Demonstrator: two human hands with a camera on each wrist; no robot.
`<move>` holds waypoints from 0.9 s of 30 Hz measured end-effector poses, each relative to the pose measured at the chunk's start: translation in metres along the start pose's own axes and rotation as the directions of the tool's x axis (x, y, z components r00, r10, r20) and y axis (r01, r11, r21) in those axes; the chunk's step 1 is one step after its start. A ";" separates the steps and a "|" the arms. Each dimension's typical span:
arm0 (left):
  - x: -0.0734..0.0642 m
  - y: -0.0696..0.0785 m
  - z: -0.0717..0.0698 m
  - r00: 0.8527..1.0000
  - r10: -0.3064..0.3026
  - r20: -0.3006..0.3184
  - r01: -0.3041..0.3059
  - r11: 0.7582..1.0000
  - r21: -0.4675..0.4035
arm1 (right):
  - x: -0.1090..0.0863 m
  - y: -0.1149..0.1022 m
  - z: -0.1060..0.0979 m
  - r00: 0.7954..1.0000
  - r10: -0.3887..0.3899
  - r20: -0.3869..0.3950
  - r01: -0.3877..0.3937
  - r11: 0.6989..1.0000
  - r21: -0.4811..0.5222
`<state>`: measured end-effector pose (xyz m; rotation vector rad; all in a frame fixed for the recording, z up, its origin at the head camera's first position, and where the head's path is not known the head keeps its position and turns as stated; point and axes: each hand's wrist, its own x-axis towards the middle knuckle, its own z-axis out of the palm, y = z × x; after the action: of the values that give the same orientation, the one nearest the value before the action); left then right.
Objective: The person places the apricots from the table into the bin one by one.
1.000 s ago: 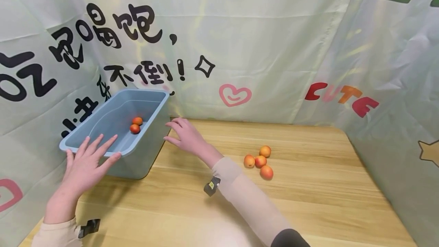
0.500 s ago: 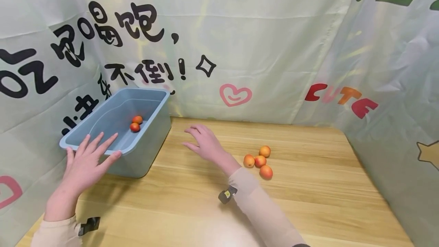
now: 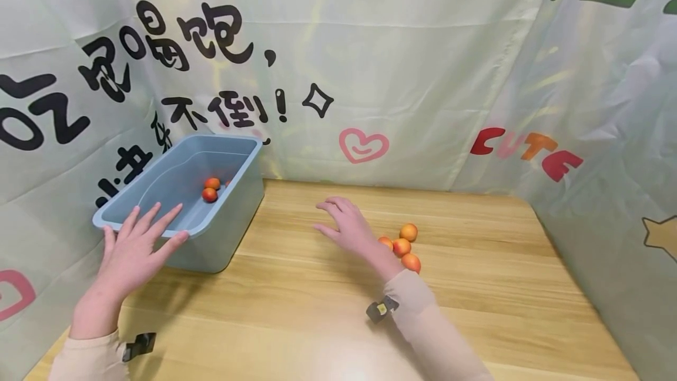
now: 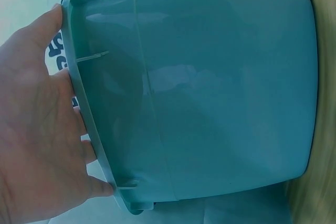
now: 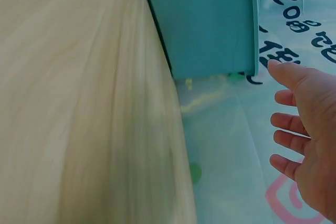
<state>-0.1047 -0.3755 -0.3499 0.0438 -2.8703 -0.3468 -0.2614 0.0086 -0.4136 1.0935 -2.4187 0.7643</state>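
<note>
My left hand (image 3: 132, 260) rests with spread, straight fingers on the near rim of a blue plastic bin (image 3: 240, 216). In the left wrist view its fingertips touch the bin's rim (image 4: 86, 108). Inside the bin lie small orange-red fruits, apricot-like (image 3: 210, 194), with a sliver of another behind the right wall. My right hand (image 3: 351, 228) hovers over the table between the bin and a group of similar fruits (image 3: 409, 232), its fingers loosely bent and holding nothing. The right wrist partly covers the leftmost and nearest fruits of that group.
The wooden table (image 3: 502, 287) runs to a pale printed cloth (image 3: 423, 75) hung at the back and both sides. The bin stands at the table's left, close to the cloth.
My right hand has moved right, away from the bin and toward the fruits on the table. My left hand stays on the bin's rim.
</note>
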 end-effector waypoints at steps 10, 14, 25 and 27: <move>0.000 0.000 0.000 1.000 -0.001 -0.001 0.001 1.000 -0.003 | -0.029 0.025 -0.018 0.993 0.047 0.111 -0.040 0.998 -0.056; 0.000 0.001 0.000 1.000 -0.002 -0.003 0.002 1.000 -0.004 | -0.037 0.030 -0.030 0.981 0.080 0.174 -0.065 0.994 -0.089; 0.000 0.003 -0.001 1.000 -0.004 0.000 0.004 1.000 -0.004 | -0.063 0.057 -0.047 0.973 0.030 0.230 0.012 0.984 -0.179; 0.000 0.003 -0.001 1.000 -0.003 0.000 0.003 1.000 -0.003 | -0.067 0.061 -0.049 0.968 0.035 0.250 0.015 0.981 -0.194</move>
<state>-0.1044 -0.3731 -0.3483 0.0477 -2.8702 -0.3524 -0.2610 0.1104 -0.4305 1.1604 -2.6436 0.3974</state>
